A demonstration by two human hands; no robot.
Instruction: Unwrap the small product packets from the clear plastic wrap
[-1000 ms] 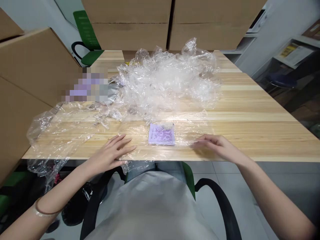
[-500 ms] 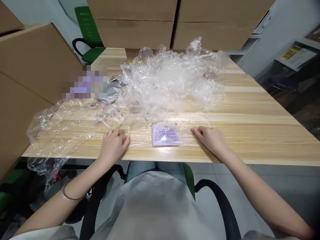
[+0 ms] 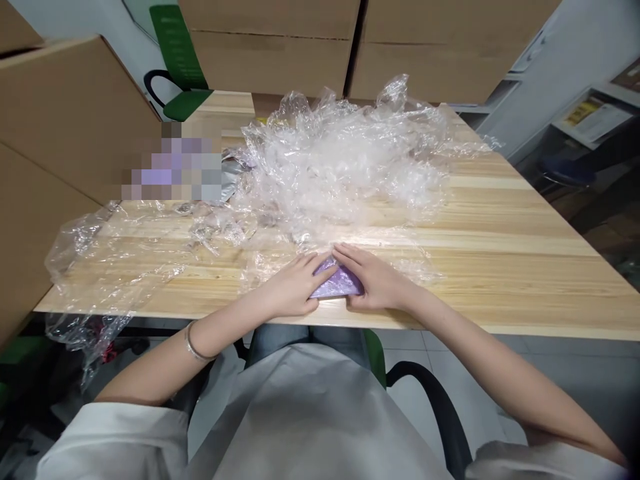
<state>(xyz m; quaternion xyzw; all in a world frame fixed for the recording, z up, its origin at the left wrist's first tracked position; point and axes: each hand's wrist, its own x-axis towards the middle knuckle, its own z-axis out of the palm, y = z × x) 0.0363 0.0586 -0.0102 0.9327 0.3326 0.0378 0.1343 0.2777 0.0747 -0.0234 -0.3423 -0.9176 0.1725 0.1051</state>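
A small flat purple packet [image 3: 336, 283] lies near the front edge of the wooden table [image 3: 520, 247], on a sheet of clear plastic film [image 3: 150, 247]. My left hand [image 3: 293, 288] lies flat over the packet's left side, fingers stretched out and pressing film onto it. My right hand [image 3: 376, 279] lies flat over its right side in the same way. The fingertips of both hands nearly meet above the packet, so only its middle shows between them.
A big crumpled heap of clear film [image 3: 345, 160] fills the table's middle and back. Cardboard boxes [image 3: 65, 127] stand at the left and at the back [image 3: 360, 47]. A grey pouch [image 3: 227, 183] lies at the left. A green chair [image 3: 180, 73] stands behind.
Both hands have moved inward from the sides of the packet and now cover it, folding the film over it. The packet has stayed in place.
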